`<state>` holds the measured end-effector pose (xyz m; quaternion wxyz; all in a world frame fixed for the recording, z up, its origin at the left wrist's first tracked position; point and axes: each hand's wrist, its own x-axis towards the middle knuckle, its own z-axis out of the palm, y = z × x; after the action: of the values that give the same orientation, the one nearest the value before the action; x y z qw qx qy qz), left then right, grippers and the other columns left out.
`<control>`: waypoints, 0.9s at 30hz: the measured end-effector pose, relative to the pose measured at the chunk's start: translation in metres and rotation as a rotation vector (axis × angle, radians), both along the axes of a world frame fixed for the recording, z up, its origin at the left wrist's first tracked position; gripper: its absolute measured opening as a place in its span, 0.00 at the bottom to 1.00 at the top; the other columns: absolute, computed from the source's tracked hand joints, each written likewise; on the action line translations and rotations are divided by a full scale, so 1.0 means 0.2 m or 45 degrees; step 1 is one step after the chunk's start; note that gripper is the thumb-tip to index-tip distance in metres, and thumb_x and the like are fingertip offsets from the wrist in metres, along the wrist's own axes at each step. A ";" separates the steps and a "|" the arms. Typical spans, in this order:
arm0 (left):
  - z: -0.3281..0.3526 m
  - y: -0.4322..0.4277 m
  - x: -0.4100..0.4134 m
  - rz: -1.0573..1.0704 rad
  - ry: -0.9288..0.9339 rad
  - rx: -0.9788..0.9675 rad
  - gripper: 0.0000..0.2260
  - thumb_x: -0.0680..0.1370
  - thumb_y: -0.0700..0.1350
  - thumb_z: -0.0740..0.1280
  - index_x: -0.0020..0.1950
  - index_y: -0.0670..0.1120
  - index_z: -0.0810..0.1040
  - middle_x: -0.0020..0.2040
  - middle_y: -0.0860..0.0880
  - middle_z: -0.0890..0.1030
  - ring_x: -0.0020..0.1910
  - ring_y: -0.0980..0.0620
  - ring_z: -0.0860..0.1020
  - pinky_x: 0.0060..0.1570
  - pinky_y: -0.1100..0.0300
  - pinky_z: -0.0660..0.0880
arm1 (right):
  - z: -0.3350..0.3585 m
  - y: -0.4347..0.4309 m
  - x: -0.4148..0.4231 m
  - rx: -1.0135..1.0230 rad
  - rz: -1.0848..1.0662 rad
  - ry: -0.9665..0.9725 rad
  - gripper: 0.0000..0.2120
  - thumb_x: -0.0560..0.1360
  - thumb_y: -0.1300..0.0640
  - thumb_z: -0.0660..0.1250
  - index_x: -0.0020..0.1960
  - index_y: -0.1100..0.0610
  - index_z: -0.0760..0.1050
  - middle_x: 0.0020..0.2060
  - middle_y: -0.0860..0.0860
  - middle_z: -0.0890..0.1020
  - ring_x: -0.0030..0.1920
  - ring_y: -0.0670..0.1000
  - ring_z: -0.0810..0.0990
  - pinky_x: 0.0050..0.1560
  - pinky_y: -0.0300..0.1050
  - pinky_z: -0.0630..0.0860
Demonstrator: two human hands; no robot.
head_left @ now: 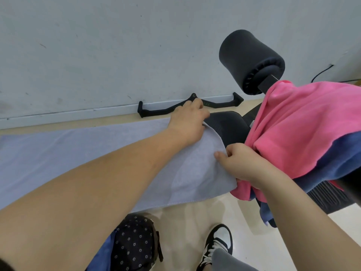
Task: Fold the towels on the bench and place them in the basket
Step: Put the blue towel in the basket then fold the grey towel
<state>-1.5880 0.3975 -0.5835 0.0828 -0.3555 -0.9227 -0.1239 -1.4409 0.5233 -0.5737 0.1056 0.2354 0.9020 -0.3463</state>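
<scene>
View from above, looking down at a person's two bare forearms reaching forward over a long grey towel. The grey towel lies spread flat, running from the left edge of the view to the middle, where its right end meets the black padded bench.

The left hand is at the far corner of that right end, fingers curled down over the cloth's edge and gripping it. The right hand is at the near corner, pinching the cloth, with its thumb on top and its fingers curled underneath. Between the two hands the end of the grey towel is lifted into a rounded curve.

Just right of the right hand, a pink towel lies in a crumpled heap on the bench, with a blue towel under it, hanging off the near side. A thick black roller pad stands above the heap.

Beyond the grey towel, a black handle bar lies on the floor against a pale wall. Near the bottom are a black-and-white shoe on the light floor and a dark fabric dotted with small white flowers; what that is cannot be told.
</scene>
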 end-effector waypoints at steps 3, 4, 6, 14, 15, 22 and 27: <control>0.00 0.04 0.03 -0.077 -0.043 -0.059 0.14 0.78 0.42 0.66 0.62 0.54 0.81 0.59 0.48 0.71 0.57 0.45 0.74 0.45 0.53 0.71 | 0.07 -0.05 0.01 -0.205 0.064 0.048 0.18 0.80 0.47 0.69 0.41 0.60 0.71 0.33 0.54 0.73 0.30 0.52 0.76 0.26 0.41 0.75; 0.00 0.04 0.04 -0.065 -0.079 -0.071 0.13 0.78 0.42 0.65 0.60 0.54 0.82 0.56 0.48 0.71 0.55 0.45 0.75 0.42 0.54 0.70 | 0.08 -0.07 0.00 -0.256 0.070 0.069 0.18 0.79 0.47 0.71 0.42 0.61 0.73 0.33 0.54 0.73 0.30 0.51 0.75 0.25 0.39 0.74; 0.03 0.04 0.06 0.011 -0.137 -0.052 0.13 0.77 0.42 0.63 0.55 0.54 0.82 0.52 0.50 0.75 0.51 0.46 0.77 0.39 0.55 0.70 | 0.11 -0.10 0.00 -0.327 0.077 0.112 0.19 0.76 0.48 0.74 0.45 0.63 0.75 0.34 0.55 0.74 0.30 0.51 0.76 0.25 0.39 0.73; 0.16 -0.37 0.02 0.168 -0.863 0.688 0.12 0.78 0.39 0.63 0.49 0.50 0.85 0.48 0.53 0.85 0.46 0.51 0.81 0.48 0.51 0.80 | 0.19 -0.36 -0.04 -0.622 0.273 0.091 0.10 0.74 0.58 0.76 0.48 0.63 0.78 0.36 0.54 0.80 0.37 0.51 0.82 0.38 0.46 0.79; 0.17 -0.45 0.04 0.201 -0.929 0.769 0.13 0.78 0.36 0.63 0.50 0.50 0.85 0.50 0.49 0.86 0.46 0.49 0.82 0.49 0.48 0.81 | 0.19 -0.41 -0.05 -0.609 0.299 0.076 0.10 0.74 0.58 0.76 0.47 0.63 0.77 0.36 0.54 0.78 0.38 0.52 0.80 0.39 0.48 0.77; 0.25 -1.04 0.13 0.582 -1.150 1.332 0.20 0.74 0.26 0.59 0.58 0.44 0.80 0.46 0.46 0.81 0.45 0.46 0.81 0.57 0.46 0.81 | 0.18 -0.90 -0.11 -0.718 0.444 0.051 0.09 0.77 0.58 0.74 0.41 0.54 0.75 0.26 0.44 0.74 0.28 0.44 0.74 0.32 0.40 0.72; 0.25 -1.42 0.15 0.800 -1.140 1.474 0.09 0.73 0.33 0.63 0.43 0.47 0.76 0.40 0.47 0.72 0.40 0.46 0.72 0.37 0.57 0.73 | 0.15 -1.32 -0.15 -0.759 0.512 0.055 0.07 0.78 0.56 0.73 0.48 0.58 0.76 0.37 0.54 0.71 0.36 0.55 0.74 0.36 0.59 0.83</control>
<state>-1.5572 0.1138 -0.5326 -0.0934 0.1045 -0.7142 -0.6857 -1.4707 0.2598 -0.5429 0.2165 0.0048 0.7915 -0.5715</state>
